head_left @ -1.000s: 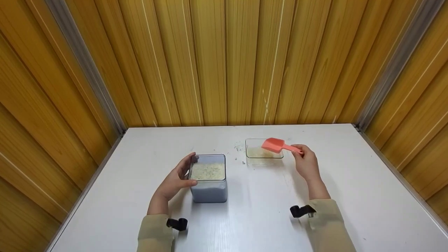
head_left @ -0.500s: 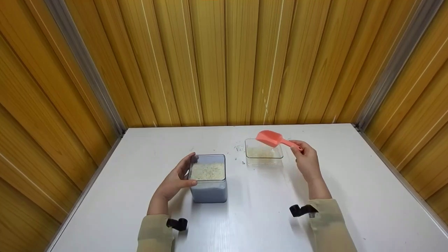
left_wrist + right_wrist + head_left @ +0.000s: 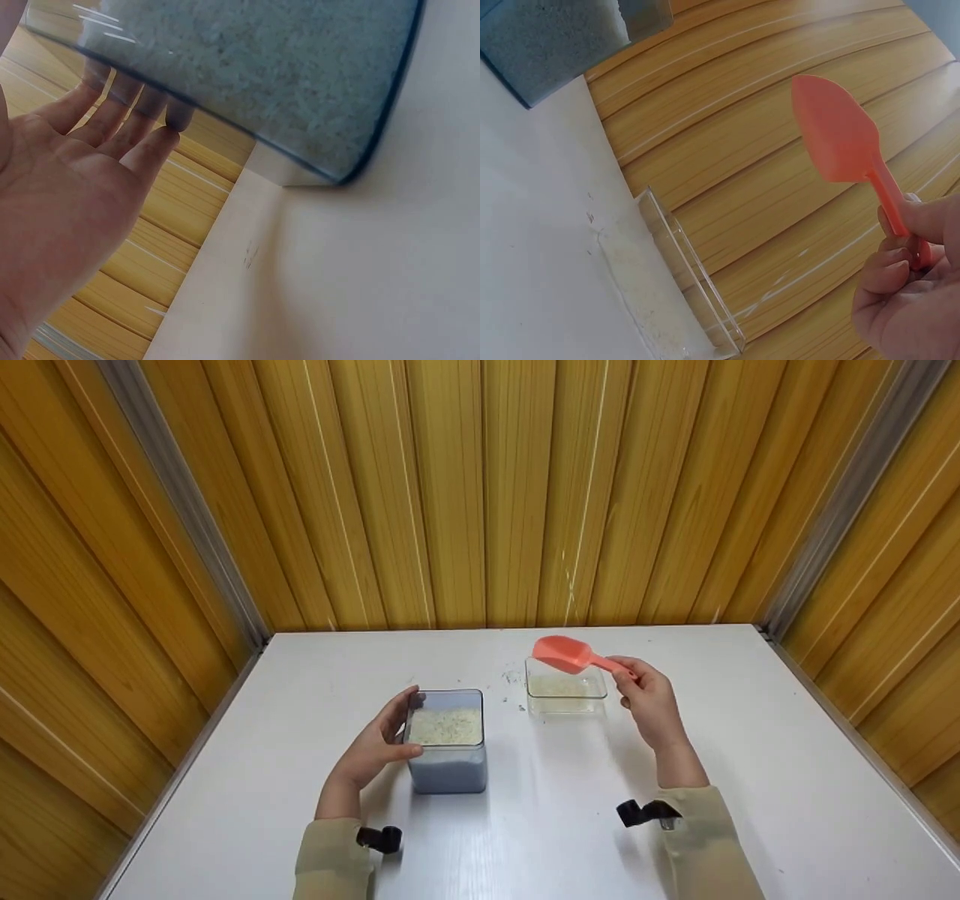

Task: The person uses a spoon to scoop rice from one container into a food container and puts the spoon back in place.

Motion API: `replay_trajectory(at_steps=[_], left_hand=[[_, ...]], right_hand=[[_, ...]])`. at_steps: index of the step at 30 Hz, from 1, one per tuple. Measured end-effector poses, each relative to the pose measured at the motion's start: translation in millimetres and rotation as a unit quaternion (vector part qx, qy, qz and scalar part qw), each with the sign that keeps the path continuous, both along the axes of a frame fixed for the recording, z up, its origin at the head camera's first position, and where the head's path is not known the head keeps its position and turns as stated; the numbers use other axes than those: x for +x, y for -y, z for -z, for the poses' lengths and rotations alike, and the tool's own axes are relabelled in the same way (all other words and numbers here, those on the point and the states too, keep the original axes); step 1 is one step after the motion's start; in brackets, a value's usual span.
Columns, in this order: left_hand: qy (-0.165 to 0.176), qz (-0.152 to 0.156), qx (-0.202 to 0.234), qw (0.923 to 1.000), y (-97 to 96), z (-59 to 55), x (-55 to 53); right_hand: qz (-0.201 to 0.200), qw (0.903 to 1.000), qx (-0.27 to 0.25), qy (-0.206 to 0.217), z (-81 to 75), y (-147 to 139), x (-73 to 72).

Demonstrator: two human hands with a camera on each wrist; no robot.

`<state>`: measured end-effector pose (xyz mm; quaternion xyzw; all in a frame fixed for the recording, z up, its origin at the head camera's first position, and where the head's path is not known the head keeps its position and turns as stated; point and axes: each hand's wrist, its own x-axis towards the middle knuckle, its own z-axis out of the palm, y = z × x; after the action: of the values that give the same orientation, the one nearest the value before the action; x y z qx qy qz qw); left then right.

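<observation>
In the head view my left hand (image 3: 369, 754) holds the left side of a blue see-through square container (image 3: 450, 775), thumb at the front and fingers toward the back. White rice-like grains (image 3: 448, 727) with dark specks lie inside it. The left wrist view shows several fingertips against the container's wall (image 3: 262, 82). My right hand (image 3: 651, 705) pinches the handle of a coral-red scoop (image 3: 562, 654), raised above a small clear box (image 3: 567, 706). Some pale grains (image 3: 556, 685) cover that box's bottom. Whether the scoop (image 3: 838, 135) carries any grains cannot be made out.
Dark bits (image 3: 513, 678) lie scattered on the white table (image 3: 540, 825) left of the clear box. Yellow wood-patterned panels (image 3: 480, 495) rise behind the table and at both sides. Each sleeve carries a black wrist camera (image 3: 380, 840).
My right hand has lifted the scoop from over the clear box's middle, up and to the left, and its bowl has turned. My left hand and the blue container stay put.
</observation>
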<state>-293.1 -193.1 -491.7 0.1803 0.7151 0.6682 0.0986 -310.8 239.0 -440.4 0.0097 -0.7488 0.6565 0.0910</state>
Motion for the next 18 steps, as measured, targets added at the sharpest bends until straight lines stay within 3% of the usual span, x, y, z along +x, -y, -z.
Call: replay_trajectory(at_steps=[6, 18], left_hand=[[0.005, -0.007, 0.004, 1.0, -0.9, -1.9, 0.5], [0.001, -0.012, 0.0, 0.9999, -1.5, -0.7, -0.1]], right_hand=[[-0.034, 0.999, -0.025, -0.015, -4.5, 15, 4.1], [-0.094, 0.9945, 0.0, -0.046, -15.0, 46, 18.7]])
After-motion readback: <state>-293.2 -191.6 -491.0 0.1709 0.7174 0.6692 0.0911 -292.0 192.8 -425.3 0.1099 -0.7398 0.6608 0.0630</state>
